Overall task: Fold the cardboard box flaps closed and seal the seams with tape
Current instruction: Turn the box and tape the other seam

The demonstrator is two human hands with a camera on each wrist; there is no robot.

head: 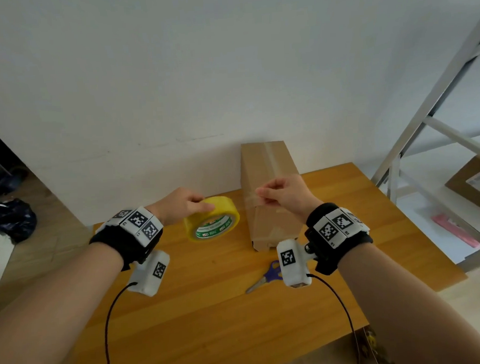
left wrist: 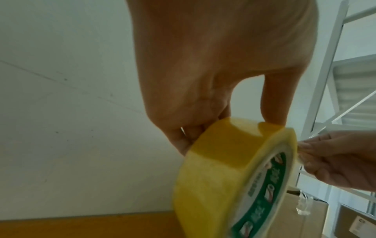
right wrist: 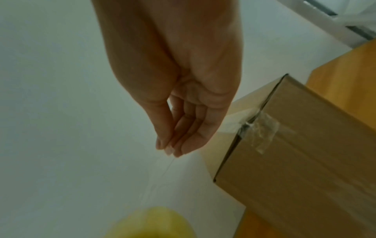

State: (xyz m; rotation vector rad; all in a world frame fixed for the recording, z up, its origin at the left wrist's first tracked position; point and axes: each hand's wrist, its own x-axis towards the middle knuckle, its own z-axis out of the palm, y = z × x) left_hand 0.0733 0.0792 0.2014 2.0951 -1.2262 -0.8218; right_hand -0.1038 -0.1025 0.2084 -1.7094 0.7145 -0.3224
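A long brown cardboard box [head: 263, 164] lies on the wooden table [head: 212, 308], flaps closed, with clear tape along its top seam and over its near end [right wrist: 262, 132]. My left hand [head: 202, 204] grips a yellow tape roll [head: 211, 219] from above and holds it on edge, left of the box. In the left wrist view, thumb and fingers clamp the roll [left wrist: 234, 169]. My right hand [head: 262, 196] hovers over the box and pinches the free end of the clear tape strip [right wrist: 162, 170], which runs back toward the roll [right wrist: 150, 223].
Purple-handled scissors [head: 266, 276] lie on the table near my right wrist. A white wall stands close behind the table. A metal shelf frame [head: 424, 122] and another cardboard box [head: 475, 186] are at the right. A dark bag [head: 10, 219] sits on the floor at the left.
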